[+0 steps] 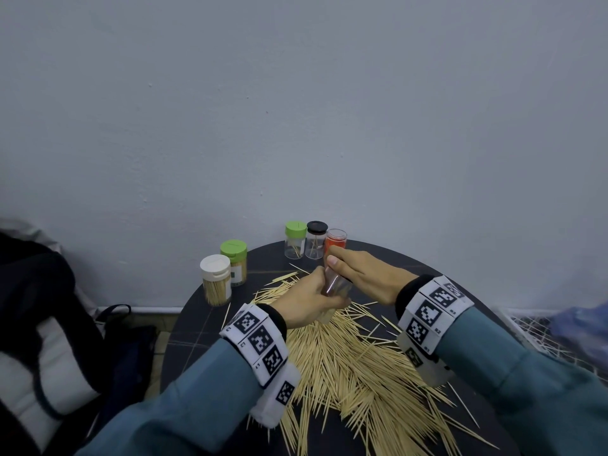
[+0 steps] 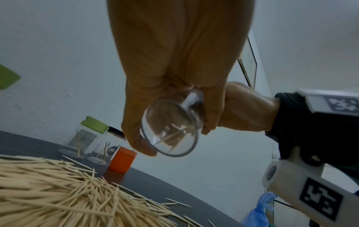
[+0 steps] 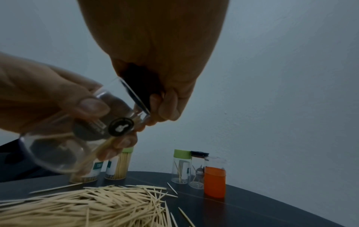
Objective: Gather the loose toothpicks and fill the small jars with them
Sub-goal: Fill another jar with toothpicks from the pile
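My left hand [image 1: 307,299] wraps the body of a clear jar [image 2: 170,132], tilted, held in the air over the toothpick pile [image 1: 355,360]. My right hand [image 1: 362,274] pinches the jar's black lid [image 3: 139,92] at the far end – fingers curled round its rim. Lid looks partly off; I cannot tell if it is fully free. A few toothpicks lie inside the jar.

Risks, as I judge them:
- Jar wall is smooth, grip is one-handed. If the lid releases with a jerk, the jar may slip and drop onto the pile, scattering sticks off the table edge.
- Jar is tilted; once open, the sticks inside may slide out.
- My forearms sit just above the pile – a sweep of a sleeve would push sticks off the near rim.

Surface: round dark table [image 1: 437,274], pile covers approx. the centre and near side. At the far edge stand a green-lid jar [image 1: 295,240], a black-lid jar [image 1: 316,240] and an orange-capped jar [image 1: 335,240], nearly empty. At the left, a white-lid jar [image 1: 215,279] and a second green-lid jar [image 1: 234,261], both packed full.

Room: plain pale wall [image 1: 296,110] behind; dark bag [image 1: 39,307] at left.
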`<state>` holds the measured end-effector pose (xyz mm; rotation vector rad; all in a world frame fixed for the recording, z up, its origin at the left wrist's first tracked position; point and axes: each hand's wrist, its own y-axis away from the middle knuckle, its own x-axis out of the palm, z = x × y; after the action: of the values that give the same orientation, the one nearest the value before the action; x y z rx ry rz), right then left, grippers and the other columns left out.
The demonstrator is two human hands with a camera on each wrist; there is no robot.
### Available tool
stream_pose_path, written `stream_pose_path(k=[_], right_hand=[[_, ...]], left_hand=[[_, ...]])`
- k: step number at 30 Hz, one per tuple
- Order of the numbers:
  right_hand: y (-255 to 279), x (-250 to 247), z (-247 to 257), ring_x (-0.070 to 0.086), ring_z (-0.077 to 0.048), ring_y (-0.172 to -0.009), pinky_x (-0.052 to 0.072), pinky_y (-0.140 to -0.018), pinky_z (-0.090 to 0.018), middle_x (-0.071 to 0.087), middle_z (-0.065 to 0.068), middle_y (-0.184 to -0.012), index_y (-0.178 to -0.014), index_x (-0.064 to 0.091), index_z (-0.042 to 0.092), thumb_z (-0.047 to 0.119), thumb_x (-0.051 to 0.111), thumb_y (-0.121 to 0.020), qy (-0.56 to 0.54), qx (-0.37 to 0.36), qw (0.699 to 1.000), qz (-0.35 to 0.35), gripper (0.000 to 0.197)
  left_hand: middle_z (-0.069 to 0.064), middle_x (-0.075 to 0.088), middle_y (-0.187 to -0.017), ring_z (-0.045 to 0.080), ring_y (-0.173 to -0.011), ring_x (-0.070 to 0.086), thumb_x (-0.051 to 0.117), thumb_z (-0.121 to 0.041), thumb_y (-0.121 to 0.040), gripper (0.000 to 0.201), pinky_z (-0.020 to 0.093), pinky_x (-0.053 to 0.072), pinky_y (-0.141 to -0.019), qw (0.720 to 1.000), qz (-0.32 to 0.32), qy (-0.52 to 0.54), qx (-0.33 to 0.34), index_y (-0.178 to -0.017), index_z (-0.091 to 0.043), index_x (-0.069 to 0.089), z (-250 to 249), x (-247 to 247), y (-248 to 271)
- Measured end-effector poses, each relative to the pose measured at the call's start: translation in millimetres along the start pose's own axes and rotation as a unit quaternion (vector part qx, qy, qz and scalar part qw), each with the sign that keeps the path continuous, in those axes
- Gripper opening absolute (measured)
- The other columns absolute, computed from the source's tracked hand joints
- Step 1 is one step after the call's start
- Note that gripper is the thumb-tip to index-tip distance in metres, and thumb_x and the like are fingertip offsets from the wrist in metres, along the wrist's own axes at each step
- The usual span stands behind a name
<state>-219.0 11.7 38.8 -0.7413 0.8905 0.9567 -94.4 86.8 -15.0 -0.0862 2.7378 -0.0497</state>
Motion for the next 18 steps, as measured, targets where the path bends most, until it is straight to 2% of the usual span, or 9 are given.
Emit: stream_pose_path(k=[4,6,8,11,12,15,18], right_hand=[[4,0,-2,0.047,-0.017,-0.078,0.037,-0.070,-0.022,0.054,-0.014,-0.092,-0.099,0.049,-0.004,0.026,0.026,-0.101,0.000,-0.012,1.000,-0.009,0.038],[5,0,-3,0.048,-0.017,-0.081,0.036,-0.069,-0.017,0.056,-0.015,-0.096,-0.102,0.049,-0.004,0.025,0.027,-0.101,-0.004,-0.020,1.000,-0.015,0.037],[7,1,-3,0.048,-0.015,-0.081,0.035,-0.069,-0.012,0.055,-0.012,-0.096,-0.103,0.049,-0.002,0.028,0.026,-0.102,-0.010,-0.030,0.999,-0.024,0.038],[10,4,-7,0.048,-0.007,-0.078,0.036,-0.071,-0.014,0.054,-0.002,-0.090,-0.101,0.049,0.003,0.038,0.024,-0.095,-0.026,-0.047,0.998,-0.042,0.043],[11,5,-9,0.047,-0.002,-0.077,0.036,-0.071,-0.014,0.052,0.002,-0.088,-0.101,0.049,0.005,0.040,0.024,-0.094,-0.031,-0.049,0.997,-0.046,0.044],[13,8,-12,0.046,0.001,-0.076,0.038,-0.071,-0.013,0.049,0.011,-0.085,-0.100,0.048,0.010,0.045,0.023,-0.094,-0.034,-0.059,0.996,-0.055,0.044],[15,8,-12,0.047,-0.001,-0.079,0.039,-0.073,-0.014,0.051,0.011,-0.088,-0.101,0.048,0.012,0.054,0.020,-0.089,-0.045,-0.067,0.995,-0.060,0.052]], left_hand=[[0.009,0.059,-0.117,0.023,-0.113,0.056,0.066,-0.017,-0.086,0.044,0.045,0.041,-0.104,1.000,0.010,0.003,0.006,-0.124,-0.011,0.043,-2,0,-1],[0.008,0.059,-0.116,0.024,-0.114,0.056,0.065,-0.015,-0.087,0.045,0.045,0.040,-0.105,1.000,0.018,0.012,0.008,-0.125,-0.011,0.043,-2,-1,-1],[0.003,0.059,-0.109,0.021,-0.110,0.057,0.064,-0.013,-0.087,0.042,0.043,0.041,-0.105,0.999,0.028,0.019,0.011,-0.124,-0.011,0.043,-3,-1,0],[-0.004,0.057,-0.102,0.012,-0.100,0.055,0.063,-0.012,-0.088,0.038,0.036,0.043,-0.101,0.999,0.039,0.017,0.019,-0.121,-0.013,0.042,-6,0,2],[-0.003,0.057,-0.105,0.011,-0.100,0.054,0.063,-0.012,-0.088,0.039,0.034,0.042,-0.100,0.999,0.041,0.016,0.020,-0.122,-0.014,0.042,-7,0,3],[0.002,0.058,-0.118,0.015,-0.113,0.054,0.063,-0.013,-0.089,0.045,0.033,0.041,-0.103,0.998,0.049,0.023,0.019,-0.127,-0.015,0.040,-9,-1,5],[0.004,0.056,-0.128,0.015,-0.121,0.052,0.063,-0.012,-0.089,0.050,0.033,0.039,-0.107,0.998,0.055,0.032,0.021,-0.133,-0.014,0.038,-8,-2,6]])
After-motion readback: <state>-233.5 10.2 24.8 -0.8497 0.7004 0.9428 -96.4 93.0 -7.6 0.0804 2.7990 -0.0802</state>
